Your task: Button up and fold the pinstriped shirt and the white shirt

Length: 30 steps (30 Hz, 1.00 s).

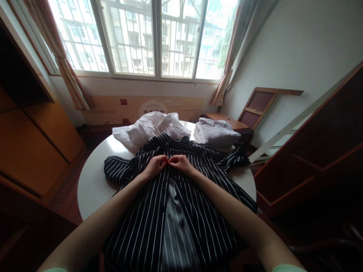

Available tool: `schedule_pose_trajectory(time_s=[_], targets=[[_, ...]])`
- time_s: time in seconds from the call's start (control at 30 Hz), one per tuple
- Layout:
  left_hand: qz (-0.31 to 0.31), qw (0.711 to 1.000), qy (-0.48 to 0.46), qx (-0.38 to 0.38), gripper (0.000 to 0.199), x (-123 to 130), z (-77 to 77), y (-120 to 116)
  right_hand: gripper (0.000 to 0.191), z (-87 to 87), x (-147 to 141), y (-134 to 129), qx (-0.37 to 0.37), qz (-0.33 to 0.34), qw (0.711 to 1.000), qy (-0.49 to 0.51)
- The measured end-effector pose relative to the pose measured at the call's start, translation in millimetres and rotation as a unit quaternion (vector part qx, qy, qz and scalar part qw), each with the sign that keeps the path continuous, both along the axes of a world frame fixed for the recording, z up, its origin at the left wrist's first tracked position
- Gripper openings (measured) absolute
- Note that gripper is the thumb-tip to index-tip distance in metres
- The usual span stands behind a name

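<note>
A black shirt with white stripes (141, 211) lies spread on a round white table (90, 181), its collar toward the window and its lower front hanging over the near edge. Below my hands the front parts, and the greyish inside shows. My left hand (156, 165) pinches the front edge on the left of the opening. Right beside it, fingertips almost meeting, my right hand (181, 164) pinches the other edge. Whether a button sits between the fingers is hidden.
Behind the collar lies a crumpled white cloth (150, 128). A stack of folded white garments (215, 132) is to its right. Wooden cabinets (34, 151) stand at the left, a wooden chair (261, 105) at the back right, and a dark wood panel (317, 162) leans at the right.
</note>
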<state>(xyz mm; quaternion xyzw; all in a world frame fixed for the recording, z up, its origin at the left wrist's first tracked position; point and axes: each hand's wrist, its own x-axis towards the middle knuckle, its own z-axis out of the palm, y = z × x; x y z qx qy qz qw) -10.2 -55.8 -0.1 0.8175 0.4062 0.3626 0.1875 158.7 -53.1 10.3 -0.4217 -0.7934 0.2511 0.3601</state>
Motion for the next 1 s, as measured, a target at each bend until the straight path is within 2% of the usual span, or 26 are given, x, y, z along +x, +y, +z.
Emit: schedule_pose_trajectory(time_s=[0.1,0.3,0.47,0.8,1.0], targets=[[0.008,1.000,0.015,0.023,0.007,-0.6,0.3,-0.1,0.006,-1.0,0.2,0.3,0.004,0.002,1.000,0.001],[-0.006,1.000,0.021,0.009,0.007,-1.4,3.0,-1.4,0.003,-2.2,0.4,1.0,0.011,-0.005,1.000,-0.011],[0.020,0.999,0.035,0.016,0.005,-0.8,4.7,-2.0,0.002,-1.0,0.0,0.0,0.016,-0.021,0.999,-0.025],[0.026,0.998,0.051,0.021,0.004,-1.2,0.6,-0.3,0.003,-0.1,0.1,-1.2,0.022,-0.011,0.999,-0.025],[0.043,0.997,0.068,0.009,0.010,0.2,-1.4,0.1,0.020,0.6,-1.1,-3.0,0.045,-0.004,0.996,-0.082]])
